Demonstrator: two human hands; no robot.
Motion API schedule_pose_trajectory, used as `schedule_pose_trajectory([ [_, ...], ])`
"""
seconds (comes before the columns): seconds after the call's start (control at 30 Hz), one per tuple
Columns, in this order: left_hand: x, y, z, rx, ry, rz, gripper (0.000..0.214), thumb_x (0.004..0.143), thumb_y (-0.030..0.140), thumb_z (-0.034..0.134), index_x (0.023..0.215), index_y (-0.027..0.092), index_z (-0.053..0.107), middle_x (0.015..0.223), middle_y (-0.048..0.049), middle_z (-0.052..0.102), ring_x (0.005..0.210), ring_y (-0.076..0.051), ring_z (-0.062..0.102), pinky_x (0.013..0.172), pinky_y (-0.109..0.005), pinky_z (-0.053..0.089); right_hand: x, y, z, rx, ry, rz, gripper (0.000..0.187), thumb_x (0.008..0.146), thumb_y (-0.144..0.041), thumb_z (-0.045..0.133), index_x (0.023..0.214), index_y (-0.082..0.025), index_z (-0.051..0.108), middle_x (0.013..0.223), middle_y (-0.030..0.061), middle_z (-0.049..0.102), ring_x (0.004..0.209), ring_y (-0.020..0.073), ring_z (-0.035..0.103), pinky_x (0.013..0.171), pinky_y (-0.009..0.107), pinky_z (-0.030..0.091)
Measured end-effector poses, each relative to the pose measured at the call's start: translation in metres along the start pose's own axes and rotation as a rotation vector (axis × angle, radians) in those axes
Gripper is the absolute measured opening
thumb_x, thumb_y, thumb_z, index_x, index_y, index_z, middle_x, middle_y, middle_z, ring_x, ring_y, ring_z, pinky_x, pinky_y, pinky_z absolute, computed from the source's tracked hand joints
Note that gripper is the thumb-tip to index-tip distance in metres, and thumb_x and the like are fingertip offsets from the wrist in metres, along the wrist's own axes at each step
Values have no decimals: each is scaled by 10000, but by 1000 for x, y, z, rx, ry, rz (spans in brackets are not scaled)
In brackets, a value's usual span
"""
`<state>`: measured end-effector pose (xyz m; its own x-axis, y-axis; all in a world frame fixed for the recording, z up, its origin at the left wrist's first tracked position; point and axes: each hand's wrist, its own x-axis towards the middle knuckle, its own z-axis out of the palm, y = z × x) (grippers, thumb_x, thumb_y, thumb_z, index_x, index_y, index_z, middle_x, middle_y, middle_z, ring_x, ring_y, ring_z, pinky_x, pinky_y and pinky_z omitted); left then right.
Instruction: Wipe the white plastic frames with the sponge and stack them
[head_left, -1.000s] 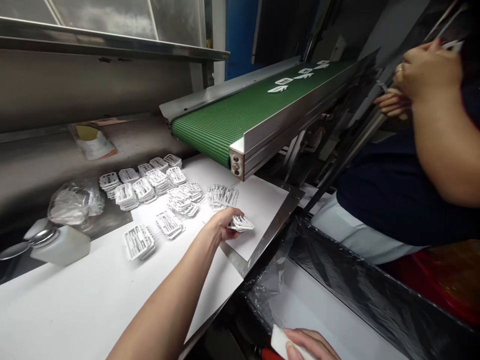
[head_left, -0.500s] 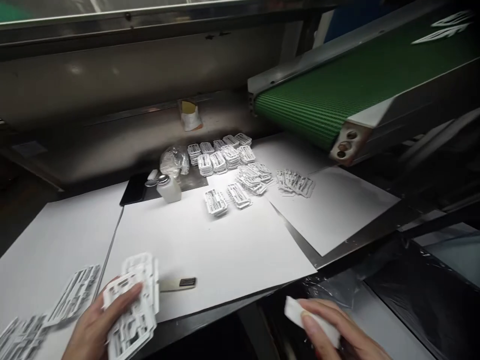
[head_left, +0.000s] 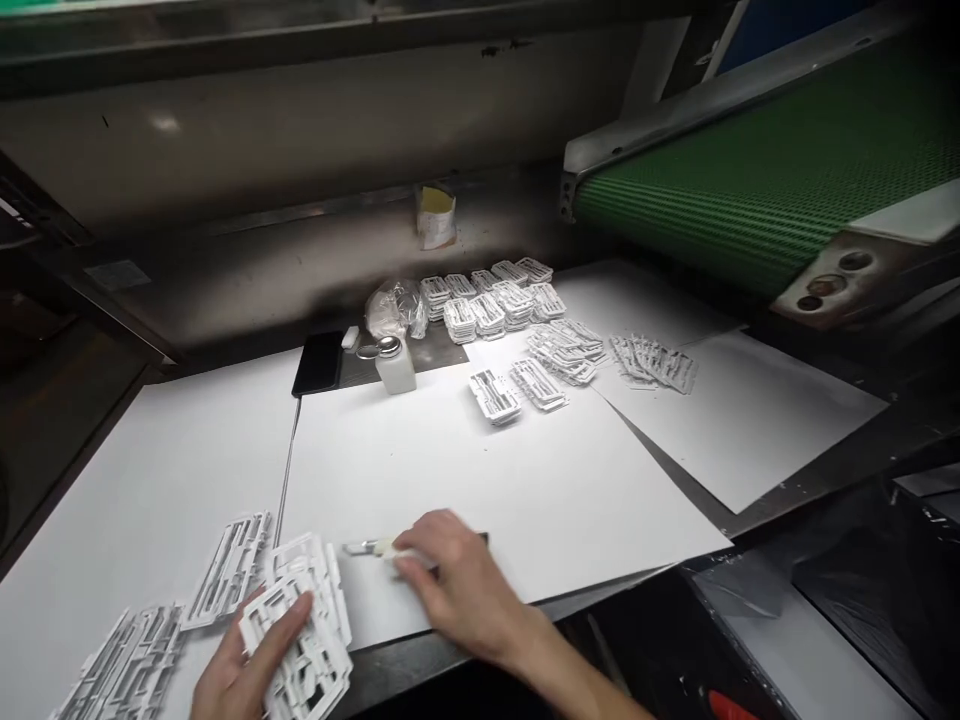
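My left hand (head_left: pixel 251 655) is closed around a few white plastic frames with slotted cut-outs (head_left: pixel 304 640), thumb on top. Just right of them, my right hand (head_left: pixel 450 570) is closed on a craft knife (head_left: pixel 384 547) low over the white paper sheet (head_left: pixel 390 455). Its metal blade points left toward the frames, and its dark end shows behind my fingers. Beside my left hand lie more slotted frames (head_left: pixel 229 570), with an overlapping pile (head_left: pixel 124 665) at the lower left.
Neat stacks of frames (head_left: pixel 487 315) stand at the back, with looser piles (head_left: pixel 652 362) to the right. A dispenser bottle (head_left: pixel 395 370), black phone (head_left: pixel 316 362) and clear plastic bag (head_left: pixel 397 308) are behind the paper. A green conveyor belt (head_left: pixel 750 190) slopes in from the right.
My right hand has moved left from the table's front edge onto the knife. The white block it held is no longer visible. My left hand keeps its frames; the view has shifted left.
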<state>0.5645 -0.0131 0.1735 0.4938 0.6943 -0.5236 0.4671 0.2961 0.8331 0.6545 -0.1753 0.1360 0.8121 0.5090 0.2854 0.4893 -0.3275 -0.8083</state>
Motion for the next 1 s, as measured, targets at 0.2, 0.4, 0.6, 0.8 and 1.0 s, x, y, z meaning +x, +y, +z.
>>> schedule_pose_trajectory([
  [0.2,22,4,30,273,-193,189,683,790,472,587,1370,162,402,1199,-152,639,1067,-297,624,910,-469,498,0,27,-45,-115,236,266,185,900,-278,552,983,-187,690,974,78,697,910,240,635,799,356,506],
  [0.4,35,6,29,581,-191,414,763,755,552,568,1364,110,443,1313,-170,473,1252,-356,393,1028,-525,350,-5,36,-61,-207,350,372,218,893,-371,574,968,-207,696,973,63,705,892,249,641,821,374,498],
  [0.6,20,16,17,414,-218,346,583,791,471,593,1311,218,521,1477,-69,404,1393,-272,253,938,-369,461,-12,9,-40,-163,347,319,188,898,-341,594,1003,-212,681,1017,67,682,969,236,621,834,338,497],
  [0.8,22,17,21,375,-235,267,615,825,482,553,1379,240,443,1545,-27,299,1441,-226,130,1133,-415,218,-7,2,-25,-101,246,355,164,911,-318,583,979,-218,694,965,36,705,877,202,654,737,276,516],
  [1.0,14,23,20,277,-187,306,547,838,418,565,1362,300,463,1523,29,348,1442,-204,126,1165,-353,100,-7,3,-37,-112,281,396,146,897,-333,607,966,-238,694,952,19,707,872,203,652,745,275,515],
])
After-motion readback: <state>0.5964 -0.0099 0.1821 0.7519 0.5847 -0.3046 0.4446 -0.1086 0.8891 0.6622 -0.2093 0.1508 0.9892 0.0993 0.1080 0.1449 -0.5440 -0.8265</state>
